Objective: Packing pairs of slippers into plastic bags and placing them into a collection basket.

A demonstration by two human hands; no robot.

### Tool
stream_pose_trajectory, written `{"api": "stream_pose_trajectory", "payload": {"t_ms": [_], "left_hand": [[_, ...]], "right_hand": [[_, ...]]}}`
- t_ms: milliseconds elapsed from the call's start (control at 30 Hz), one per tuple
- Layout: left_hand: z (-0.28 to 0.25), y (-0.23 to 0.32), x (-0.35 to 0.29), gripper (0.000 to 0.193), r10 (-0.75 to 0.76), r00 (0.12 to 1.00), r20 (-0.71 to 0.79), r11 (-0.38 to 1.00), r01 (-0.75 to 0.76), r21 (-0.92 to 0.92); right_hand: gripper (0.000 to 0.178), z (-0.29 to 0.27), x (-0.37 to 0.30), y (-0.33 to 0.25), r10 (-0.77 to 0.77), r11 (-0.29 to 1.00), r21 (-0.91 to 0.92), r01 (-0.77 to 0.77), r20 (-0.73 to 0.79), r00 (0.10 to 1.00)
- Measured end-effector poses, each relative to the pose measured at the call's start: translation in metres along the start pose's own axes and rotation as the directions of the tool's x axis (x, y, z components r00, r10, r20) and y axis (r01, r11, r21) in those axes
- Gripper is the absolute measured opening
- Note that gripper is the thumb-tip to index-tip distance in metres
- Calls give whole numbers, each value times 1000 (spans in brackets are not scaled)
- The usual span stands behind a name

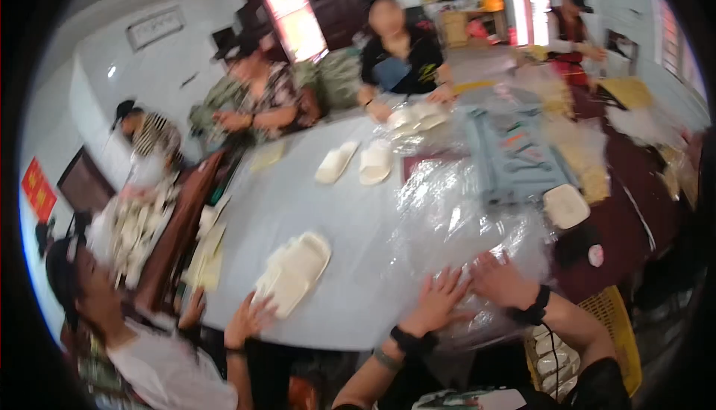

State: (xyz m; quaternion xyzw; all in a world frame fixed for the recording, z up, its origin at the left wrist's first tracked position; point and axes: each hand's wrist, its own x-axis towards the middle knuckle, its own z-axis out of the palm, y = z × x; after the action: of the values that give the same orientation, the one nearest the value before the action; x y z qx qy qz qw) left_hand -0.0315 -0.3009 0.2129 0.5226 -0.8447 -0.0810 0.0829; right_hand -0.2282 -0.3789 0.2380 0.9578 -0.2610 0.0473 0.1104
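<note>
My left hand lies on a spread of clear, shiny plastic film at the near edge of the table, its fingers apart. Close beside it, my right hand also rests on the film with fingers stretched out. Neither hand appears to grip anything, though blur hides fine detail. The film looks like bags or a loose sheet; I cannot tell which. To the left, cream slippers lie together on the table, a co-worker's hand at their near end.
Farther back on the grey table are two cream slippers. A blue-grey plastic tray holds tools, near a cream square lid-like piece. By my right arm stands a yellow basket of pale wrapped items. Several people work around the table.
</note>
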Motion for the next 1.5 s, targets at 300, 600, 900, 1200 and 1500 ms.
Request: {"api": "stream_pose_trajectory", "payload": {"t_ms": [300,600,900,1200,1500], "left_hand": [[-75,-10,-37,91,-577,716,-394,600,44,-799],[-152,-74,-112,96,-762,430,-484,508,-66,-859],[-98,-200,-226,50,-455,597,-660,859,491,-148],[-263,-166,-212,99,-716,-26,-698,698,19,-716],[-348,-182,-254,103,-792,-14,-611,606,104,-788]], "right_hand": [[56,23,-5,12,156,948,278,-153,12,988],[54,51,-19,28,191,947,254,-196,45,981],[49,22,6,-1,174,901,395,-182,57,983],[56,30,-26,17,188,915,364,-171,-11,982],[54,24,-10,14,165,911,386,-143,-22,986]]}}
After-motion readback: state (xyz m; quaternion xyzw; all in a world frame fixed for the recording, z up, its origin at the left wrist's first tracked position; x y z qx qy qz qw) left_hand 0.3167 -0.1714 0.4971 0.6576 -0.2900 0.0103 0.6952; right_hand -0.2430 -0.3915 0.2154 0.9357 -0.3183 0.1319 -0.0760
